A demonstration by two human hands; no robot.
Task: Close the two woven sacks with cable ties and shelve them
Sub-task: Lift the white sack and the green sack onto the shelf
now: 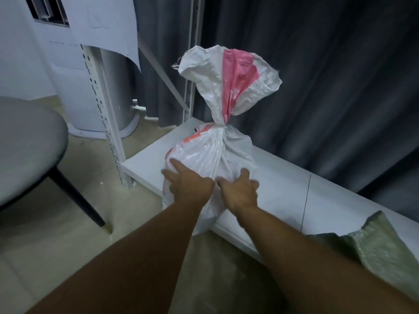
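A white woven sack [217, 150] with a pink stripe stands upright at the left end of the low white shelf board [283, 184]. Its neck is cinched tight and the top flares open above. The sack's lower part hangs over the shelf's front edge. My left hand [188, 182] lies flat on the sack's near left side, fingers spread. Beside it, my right hand [240, 189] presses against the near right side with its fingers straight. A green woven sack [374, 243] shows at the lower right, its mouth open.
White slotted rack uprights [102, 105] rise at the shelf's left end. A grey round chair [29, 146] with black legs stands on the tiled floor at the left. Dark curtains [317, 75] hang behind the shelf. A white cylindrical appliance [90, 96] stands behind the rack.
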